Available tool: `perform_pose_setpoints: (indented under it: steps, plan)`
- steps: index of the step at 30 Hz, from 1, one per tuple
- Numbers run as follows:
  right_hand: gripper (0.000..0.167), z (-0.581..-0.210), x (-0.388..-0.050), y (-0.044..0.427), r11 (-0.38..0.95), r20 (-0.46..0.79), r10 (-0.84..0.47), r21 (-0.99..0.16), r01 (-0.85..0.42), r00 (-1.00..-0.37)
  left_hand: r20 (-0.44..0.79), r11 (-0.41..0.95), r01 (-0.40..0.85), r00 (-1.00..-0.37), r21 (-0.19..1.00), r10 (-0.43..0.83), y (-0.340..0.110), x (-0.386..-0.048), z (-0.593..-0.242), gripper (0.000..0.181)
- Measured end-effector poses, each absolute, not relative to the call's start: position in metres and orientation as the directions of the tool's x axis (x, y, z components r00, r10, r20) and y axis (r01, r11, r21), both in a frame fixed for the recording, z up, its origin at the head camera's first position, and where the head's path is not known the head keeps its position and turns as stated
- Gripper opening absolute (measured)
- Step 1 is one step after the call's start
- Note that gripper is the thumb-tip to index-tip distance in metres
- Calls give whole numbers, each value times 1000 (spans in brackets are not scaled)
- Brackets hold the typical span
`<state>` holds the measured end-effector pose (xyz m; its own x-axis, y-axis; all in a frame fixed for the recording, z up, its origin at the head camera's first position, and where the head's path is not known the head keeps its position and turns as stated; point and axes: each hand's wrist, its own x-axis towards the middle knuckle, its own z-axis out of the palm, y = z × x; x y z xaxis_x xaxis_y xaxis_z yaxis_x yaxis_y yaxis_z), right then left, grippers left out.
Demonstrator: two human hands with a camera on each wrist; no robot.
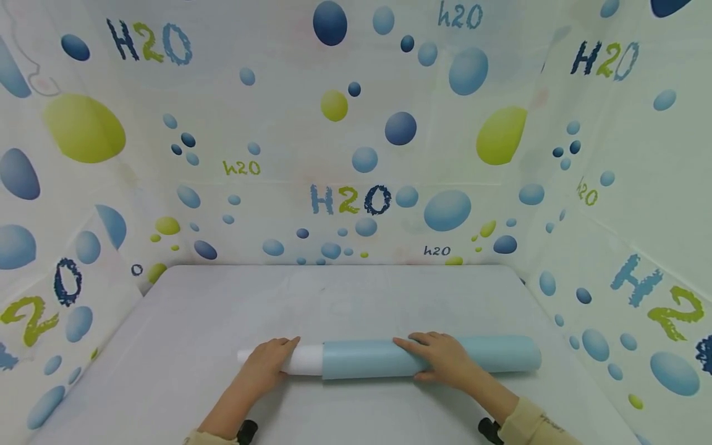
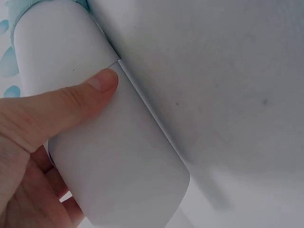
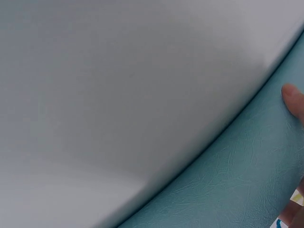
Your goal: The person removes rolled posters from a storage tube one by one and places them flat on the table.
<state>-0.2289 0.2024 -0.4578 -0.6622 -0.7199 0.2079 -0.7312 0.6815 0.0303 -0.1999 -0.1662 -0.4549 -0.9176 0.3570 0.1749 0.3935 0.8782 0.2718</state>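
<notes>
Under both your hands: pale-blue leatherette-look roll with white core roll sticking out on the left, lying crosswise on the white tabletop.
Your left hand grips the white core roll, thumb on the near side by the cross-seam; your right hand grips the blue roll, thumb near side, fingers over the top. Risk, my read: uneven pull between hands could telescope the white out of the blue or skew the wrap; too hard a left thumb could dent the white or part it at that seam; easing off on the right could let the blue uncurl. Around you: black wrist device below each wrist, might snag if you drop low; H2O-print backdrop beyond your hands and to both sides, limits long sideways reach.
</notes>
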Motion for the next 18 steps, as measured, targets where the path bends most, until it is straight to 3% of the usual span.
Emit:
perform_pose_setpoints:
  steps: [10, 18]
  plan:
    - [81, -454, -229, 212, 674, 195, -720, -28, -738, -666, 158, 887, 384, -922, 256, 354, -166, -198, -450, 61]
    - [78, -443, -234, 213, 718, 40, -683, -147, -681, -729, 136, 867, 444, -896, 225, 424, -158, -201, -446, 68]
